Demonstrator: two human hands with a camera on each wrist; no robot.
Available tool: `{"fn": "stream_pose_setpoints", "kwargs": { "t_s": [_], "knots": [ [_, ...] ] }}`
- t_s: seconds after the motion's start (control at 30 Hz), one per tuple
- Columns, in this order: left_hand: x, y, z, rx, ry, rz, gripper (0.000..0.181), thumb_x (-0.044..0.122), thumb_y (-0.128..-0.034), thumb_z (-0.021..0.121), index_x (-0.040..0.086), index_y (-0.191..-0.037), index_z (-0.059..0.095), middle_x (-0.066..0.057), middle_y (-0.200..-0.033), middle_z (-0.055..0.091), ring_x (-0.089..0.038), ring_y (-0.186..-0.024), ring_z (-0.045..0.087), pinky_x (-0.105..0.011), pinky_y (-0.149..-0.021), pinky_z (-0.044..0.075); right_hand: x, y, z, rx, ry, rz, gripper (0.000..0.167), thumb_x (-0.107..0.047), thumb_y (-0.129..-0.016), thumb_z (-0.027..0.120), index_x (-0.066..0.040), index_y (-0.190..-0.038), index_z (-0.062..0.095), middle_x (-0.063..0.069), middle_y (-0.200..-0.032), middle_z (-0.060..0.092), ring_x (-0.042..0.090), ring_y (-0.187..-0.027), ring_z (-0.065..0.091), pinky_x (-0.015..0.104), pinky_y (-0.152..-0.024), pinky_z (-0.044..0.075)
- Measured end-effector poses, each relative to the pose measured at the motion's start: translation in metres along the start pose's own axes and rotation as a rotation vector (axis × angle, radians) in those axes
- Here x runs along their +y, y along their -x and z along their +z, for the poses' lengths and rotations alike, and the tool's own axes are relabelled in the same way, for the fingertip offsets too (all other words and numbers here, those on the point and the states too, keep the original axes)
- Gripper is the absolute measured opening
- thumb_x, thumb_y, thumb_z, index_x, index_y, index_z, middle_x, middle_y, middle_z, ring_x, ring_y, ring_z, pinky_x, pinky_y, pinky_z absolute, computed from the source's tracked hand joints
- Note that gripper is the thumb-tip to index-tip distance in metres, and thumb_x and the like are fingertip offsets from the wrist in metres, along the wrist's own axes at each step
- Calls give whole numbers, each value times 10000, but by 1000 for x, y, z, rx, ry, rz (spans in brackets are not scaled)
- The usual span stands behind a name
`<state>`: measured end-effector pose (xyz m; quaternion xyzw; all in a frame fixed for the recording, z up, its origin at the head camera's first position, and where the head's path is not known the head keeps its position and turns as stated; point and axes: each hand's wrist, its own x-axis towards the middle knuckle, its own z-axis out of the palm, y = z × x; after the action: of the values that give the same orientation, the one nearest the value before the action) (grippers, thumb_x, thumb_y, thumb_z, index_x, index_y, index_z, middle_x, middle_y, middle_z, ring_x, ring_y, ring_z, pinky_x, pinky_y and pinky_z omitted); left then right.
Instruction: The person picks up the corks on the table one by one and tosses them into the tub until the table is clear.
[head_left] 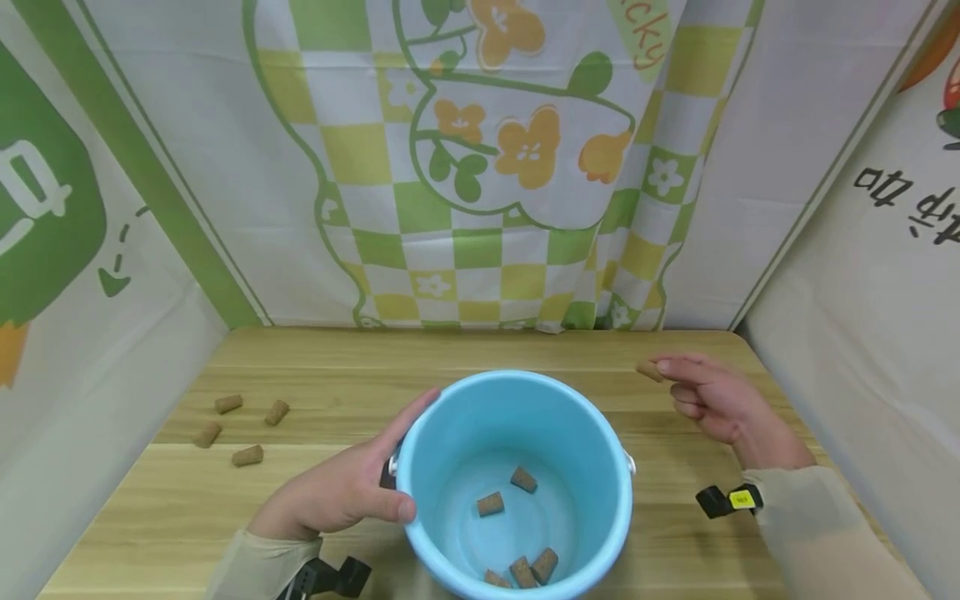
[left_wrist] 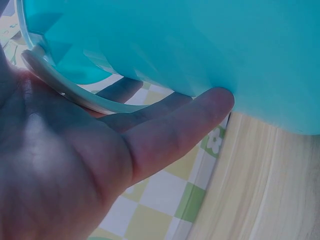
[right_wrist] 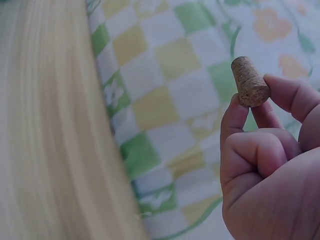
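Operator: Head view first. What could go wrong?

Spotter: Your right hand [head_left: 716,400] is to the right of the round light-blue plastic bucket [head_left: 513,417], holding a small brown cylindrical cork [head_left: 648,371] outside the bucket's rim. If it slipped there, I'd expect it to land on the pale wood-grained table [head_left: 337,367] and roll, being round. Your left hand [head_left: 341,492] lies along the bucket's left side, thumb at the rim; too hard a push could slide or tip it, since only light brown corks [head_left: 491,504] sit inside. Four loose brown corks [head_left: 247,456] lie left of the bucket.

Operator: And the left wrist view?

Spotter: Your left fingers are straight and spread, touching the bucket's outer wall. A curved pale handle [left_wrist: 77,95] runs beside that wall, close to your fingers; pulling away carelessly might snag it and jog the bucket.

Operator: Right wrist view: where's my cork against the fingers?

Spotter: Your right fingertips pinch its lower end; the upper end stands free beyond them, with nothing around it. Other fingers fold toward your palm. With so little covered, a slackened pinch could let it twist out. The bucket doesn't show here.
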<state>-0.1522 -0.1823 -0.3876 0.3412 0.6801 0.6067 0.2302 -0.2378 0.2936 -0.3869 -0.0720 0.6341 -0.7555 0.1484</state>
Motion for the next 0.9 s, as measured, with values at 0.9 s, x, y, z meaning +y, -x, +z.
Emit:
{"fn": "stream_pose_setpoints", "kwargs": {
  "t_s": [0.9],
  "knots": [
    [1,1,0,7,-2,-11,1089,373,-868,790,372,-1599,-18,-196,-1542,283,-427,-1273,447,-413,-967,466,-47,48,97,-327,168,-248,322,72,-989,528,-120,-1111,756,-32,-882,692,198,-467,181,331,-433,190]
  ]
}}
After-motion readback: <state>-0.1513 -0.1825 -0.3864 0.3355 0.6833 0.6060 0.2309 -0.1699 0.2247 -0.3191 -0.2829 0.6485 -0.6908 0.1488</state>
